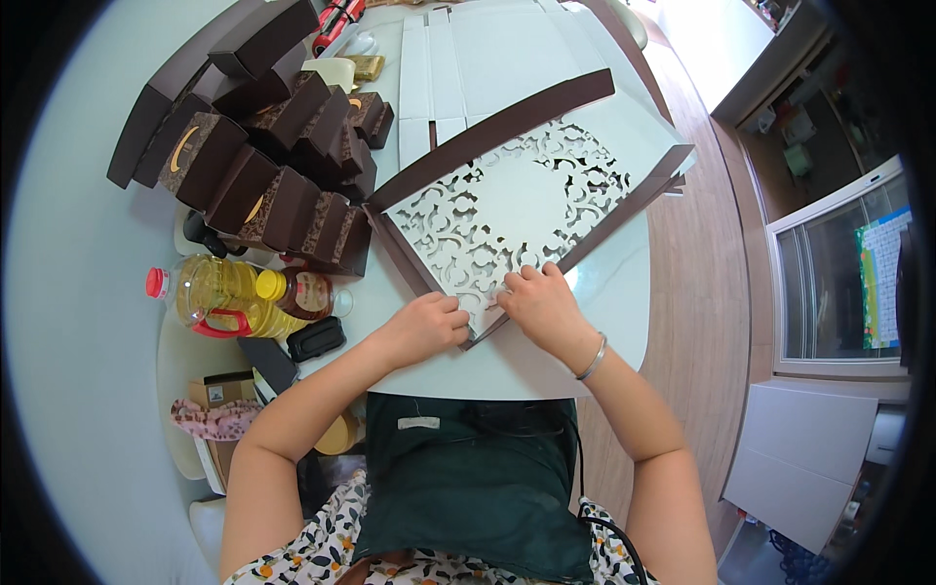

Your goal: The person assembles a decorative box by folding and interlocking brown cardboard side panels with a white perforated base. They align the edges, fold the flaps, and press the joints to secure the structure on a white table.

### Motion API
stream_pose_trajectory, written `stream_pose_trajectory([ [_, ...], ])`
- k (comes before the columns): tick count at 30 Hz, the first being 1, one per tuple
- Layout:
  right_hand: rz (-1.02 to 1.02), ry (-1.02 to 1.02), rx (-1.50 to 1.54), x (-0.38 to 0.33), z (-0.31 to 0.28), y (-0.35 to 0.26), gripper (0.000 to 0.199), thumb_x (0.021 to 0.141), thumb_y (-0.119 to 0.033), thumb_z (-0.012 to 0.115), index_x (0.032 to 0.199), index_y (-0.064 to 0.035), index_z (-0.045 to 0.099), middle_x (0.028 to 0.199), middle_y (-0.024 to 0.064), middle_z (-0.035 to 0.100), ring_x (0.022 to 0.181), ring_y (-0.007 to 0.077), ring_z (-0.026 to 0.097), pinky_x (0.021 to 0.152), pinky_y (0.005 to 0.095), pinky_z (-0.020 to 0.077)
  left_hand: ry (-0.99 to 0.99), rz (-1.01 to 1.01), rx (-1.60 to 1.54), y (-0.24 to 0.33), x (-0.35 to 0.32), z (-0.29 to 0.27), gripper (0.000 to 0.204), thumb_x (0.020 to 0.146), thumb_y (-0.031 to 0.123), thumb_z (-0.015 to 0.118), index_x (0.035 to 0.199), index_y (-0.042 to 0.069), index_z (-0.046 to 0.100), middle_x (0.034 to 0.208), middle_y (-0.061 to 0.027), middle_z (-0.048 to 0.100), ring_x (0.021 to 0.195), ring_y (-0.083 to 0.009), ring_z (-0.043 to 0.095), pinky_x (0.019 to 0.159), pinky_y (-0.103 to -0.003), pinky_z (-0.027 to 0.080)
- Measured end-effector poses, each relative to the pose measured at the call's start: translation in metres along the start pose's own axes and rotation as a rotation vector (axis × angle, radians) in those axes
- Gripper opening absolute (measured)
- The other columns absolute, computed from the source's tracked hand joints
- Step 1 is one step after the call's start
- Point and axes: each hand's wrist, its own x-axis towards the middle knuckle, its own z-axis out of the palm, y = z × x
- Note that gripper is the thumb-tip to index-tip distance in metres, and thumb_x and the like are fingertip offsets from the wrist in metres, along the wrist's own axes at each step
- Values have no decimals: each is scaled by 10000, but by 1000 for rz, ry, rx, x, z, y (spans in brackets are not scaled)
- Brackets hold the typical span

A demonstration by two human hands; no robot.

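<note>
A large sheet of cut-out cardboard (522, 202), white on its inner face with a scrolling pattern of holes, lies at an angle on the table. Its dark brown side flaps stand up along the edges, forming a shallow box lid. My left hand (426, 330) is closed at the near corner, fingers curled on the left flap. On the near right edge, close to the same corner, my right hand (546, 310) grips the flap with bent fingers. A silver bangle (592, 357) circles my right wrist. The fingertips partly hide the corner between my hands.
Dark brown folded boxes (273, 195) are stacked at the left. Flat white cardboard sheets (487, 58) lie at the back of the table. Nearer left stand an oil bottle (216, 290), a brown yellow-capped bottle (307, 294) and a black case (317, 338). Wooden floor (687, 292) runs along the right.
</note>
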Motion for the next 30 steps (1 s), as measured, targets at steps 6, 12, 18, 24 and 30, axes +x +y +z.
stream_pose_trajectory([
  [6, -131, -197, -52, -4, -21, 9, 42, 793, -154, 653, 779, -158, 693, 819, -5, 622, 835, 163, 640, 672, 323, 465, -45, 101, 117, -5, 15, -29, 23, 725, 163, 615, 735, 144, 619, 791, 22, 514, 833, -151, 563, 745, -290, 467],
  [12, 5, -47, -95, 10, -32, 5, 23, 775, -140, 667, 777, -117, 664, 784, 4, 611, 791, 174, 634, 605, 317, 453, -61, -43, 207, -41, 31, -63, 88, 727, 124, 640, 802, 137, 683, 851, 21, 579, 929, -172, 595, 1040, -399, 405],
  [18, 198, -34, -35, 43, 8, -8, 58, 726, -101, 696, 767, -104, 654, 779, 26, 649, 799, 175, 674, 591, 308, 520, -182, -328, 43, -28, 50, -68, 210, 666, 50, 659, 869, 93, 688, 887, -41, 626, 967, -231, 620, 1189, -566, 242],
  [24, 262, 50, 86, 41, 37, -8, 87, 736, -98, 679, 814, -83, 642, 824, 55, 639, 803, 217, 669, 604, 339, 550, 74, -322, 92, -49, 29, 8, 98, 692, 79, 674, 765, 68, 609, 781, -56, 593, 830, -238, 614, 882, -385, 478],
  [30, 400, -146, 83, -18, 17, 30, 94, 737, -69, 685, 815, -59, 634, 858, 75, 628, 834, 252, 649, 633, 370, 557, 20, -388, 209, -62, 26, -1, 95, 723, 93, 685, 786, 78, 616, 796, -56, 603, 831, -251, 614, 759, -364, 465],
])
